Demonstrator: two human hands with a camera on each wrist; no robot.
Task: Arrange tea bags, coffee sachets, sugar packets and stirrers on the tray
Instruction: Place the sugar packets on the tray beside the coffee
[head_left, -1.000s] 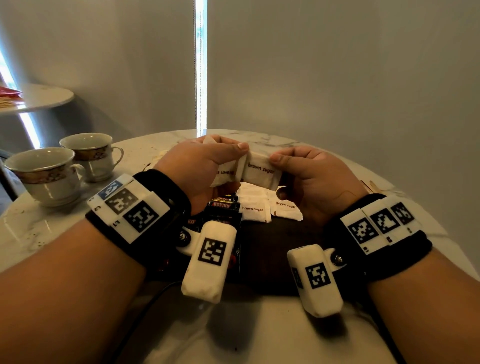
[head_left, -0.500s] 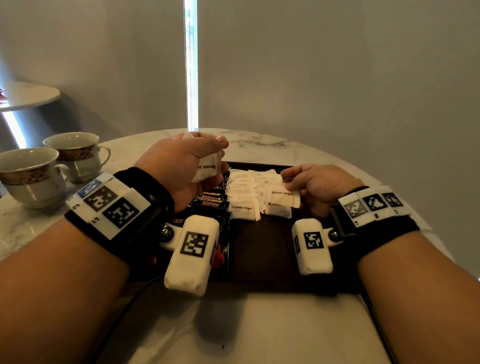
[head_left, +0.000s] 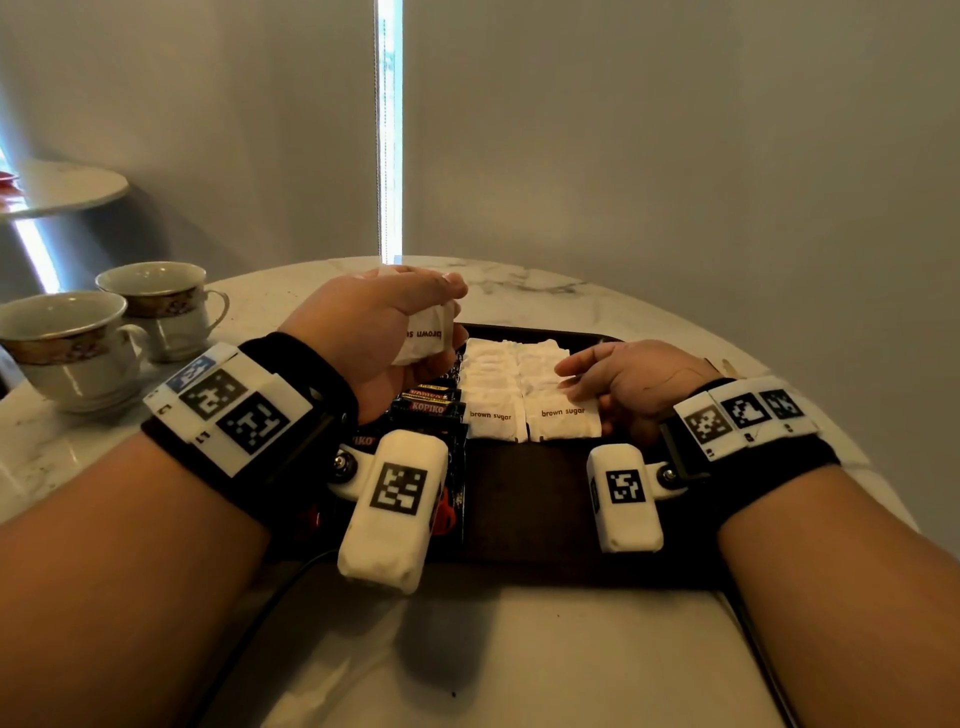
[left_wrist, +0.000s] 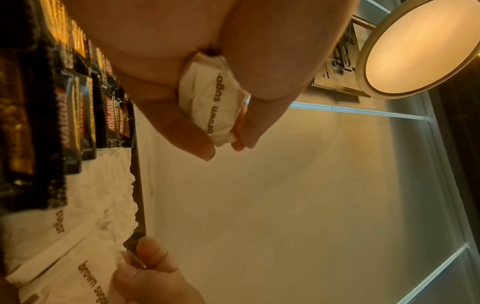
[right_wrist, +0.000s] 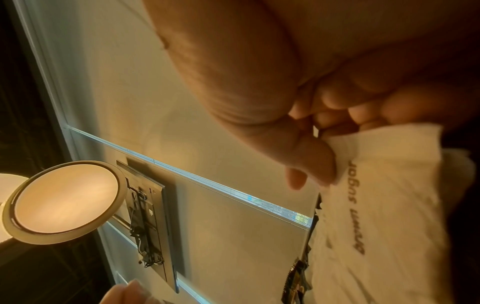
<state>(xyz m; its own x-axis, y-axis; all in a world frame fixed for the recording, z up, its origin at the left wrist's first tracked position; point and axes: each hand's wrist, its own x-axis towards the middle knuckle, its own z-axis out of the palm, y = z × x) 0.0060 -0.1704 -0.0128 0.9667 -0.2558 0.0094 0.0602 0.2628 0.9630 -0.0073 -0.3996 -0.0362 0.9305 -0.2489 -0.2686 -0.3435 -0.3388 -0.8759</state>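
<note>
Sugar packets (head_left: 491, 415) lie in two overlapped rows on the tray (head_left: 524, 499), rows running near to far, print facing near; coffee sachets (head_left: 428, 408) in a row just left of them. Right hand (head_left: 631, 382) low over the right row, thumb and fingers pinching the far edge of the nearest packet (head_left: 563, 421) there, still lying on the row; packet's long axis left-right. Left hand (head_left: 374, 332) raised above the sachets, left of the sugar rows, fingers curled round a spare stack (head_left: 423, 340) of brown sugar packets, thumb on top. Judged step: seat the pinched packet, then feed the next from the stack; right row lies nearer the right hand. Cups (head_left: 67, 343) far left on the table (head_left: 519, 649). No stirrers or tea bags clearly visible
</note>
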